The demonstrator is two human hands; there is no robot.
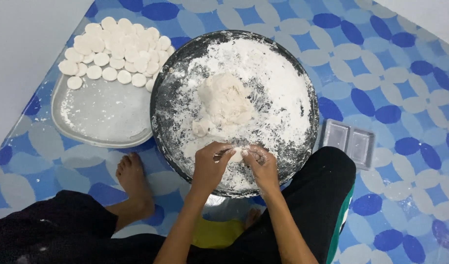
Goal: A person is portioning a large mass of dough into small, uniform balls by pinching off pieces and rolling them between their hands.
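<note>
Both hands meet over the near edge of the floured round pan (161, 98). The left hand (211, 164) and right hand (261, 164) pinch a small dough piece (237, 155) between their fingertips, grip narrow. It looks soft, light and sticky, best held lightly at its edges. Just beyond the grip sits the dough mound (227, 102); far left beyond, a tray (102, 117) of dough discs (117, 51).
</note>
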